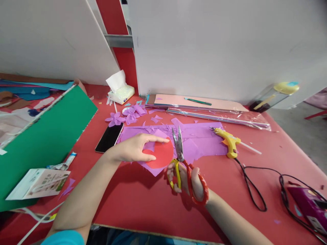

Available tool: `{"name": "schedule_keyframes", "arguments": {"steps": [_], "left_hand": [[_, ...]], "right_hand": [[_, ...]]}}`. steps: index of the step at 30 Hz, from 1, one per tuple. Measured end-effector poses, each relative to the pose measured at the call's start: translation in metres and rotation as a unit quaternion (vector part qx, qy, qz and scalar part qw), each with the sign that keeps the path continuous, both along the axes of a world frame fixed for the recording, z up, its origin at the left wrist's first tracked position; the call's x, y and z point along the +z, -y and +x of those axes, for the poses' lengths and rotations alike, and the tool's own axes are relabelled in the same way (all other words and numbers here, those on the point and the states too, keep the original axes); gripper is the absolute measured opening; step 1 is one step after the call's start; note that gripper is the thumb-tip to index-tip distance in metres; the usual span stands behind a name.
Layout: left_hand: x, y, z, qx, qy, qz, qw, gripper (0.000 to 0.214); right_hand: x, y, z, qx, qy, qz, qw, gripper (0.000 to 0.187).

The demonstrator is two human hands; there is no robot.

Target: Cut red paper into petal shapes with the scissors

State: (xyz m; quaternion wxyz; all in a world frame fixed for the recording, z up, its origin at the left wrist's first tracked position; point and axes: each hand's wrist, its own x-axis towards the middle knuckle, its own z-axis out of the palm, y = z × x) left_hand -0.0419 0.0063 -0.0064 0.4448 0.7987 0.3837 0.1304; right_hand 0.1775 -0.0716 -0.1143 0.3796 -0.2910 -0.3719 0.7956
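My left hand has its thumb and fingers on a round red piece of paper, holding it against a purple sheet. A pair of scissors with one red and one yellow handle is in my right hand, fingers through the loops. The blades are parted and point away from me, just right of the red piece. Under and behind lies a larger purple sheet with cut scraps on it.
Purple flowers and a phone lie left, near a tissue pack. A yellow glue gun with a black cord is at right. Plastic-wrapped sheets line the back. A green board leans at left.
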Motion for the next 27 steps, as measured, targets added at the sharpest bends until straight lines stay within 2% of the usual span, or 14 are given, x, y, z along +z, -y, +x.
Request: {"name": "schedule_keyframes", "arguments": {"steps": [4, 8, 10, 13, 18, 24, 27], "left_hand": [[-0.002, 0.0, -0.001, -0.013, -0.001, 0.0, 1.0, 0.057], [-0.006, 0.001, 0.003, -0.075, 0.009, -0.01, 0.997, 0.06], [-0.007, 0.003, 0.009, -0.112, -0.008, -0.02, 0.993, 0.06], [-0.01, 0.008, 0.02, -0.153, -0.043, -0.028, 0.987, 0.059], [-0.022, 0.011, 0.03, -0.173, -0.06, -0.027, 0.983, 0.061], [-0.027, 0.008, 0.028, -0.164, -0.052, -0.037, 0.984, 0.06], [-0.024, 0.005, 0.025, -0.121, -0.057, -0.038, 0.99, 0.057]], "right_hand": [[0.0, 0.0, 0.002, 0.036, -0.045, 0.008, 0.998, 0.069], [0.0, 0.0, 0.007, 0.064, -0.034, 0.03, 0.997, 0.053], [0.002, 0.0, 0.008, 0.039, 0.012, 0.053, 0.998, 0.04], [0.003, -0.001, 0.008, -0.043, 0.09, 0.073, 0.992, 0.026], [-0.002, -0.002, 0.006, -0.11, 0.157, 0.081, 0.978, 0.028], [-0.005, -0.003, 0.004, -0.138, 0.17, 0.086, 0.972, 0.026], [-0.008, -0.006, 0.004, -0.184, 0.163, 0.096, 0.964, 0.027]]}}
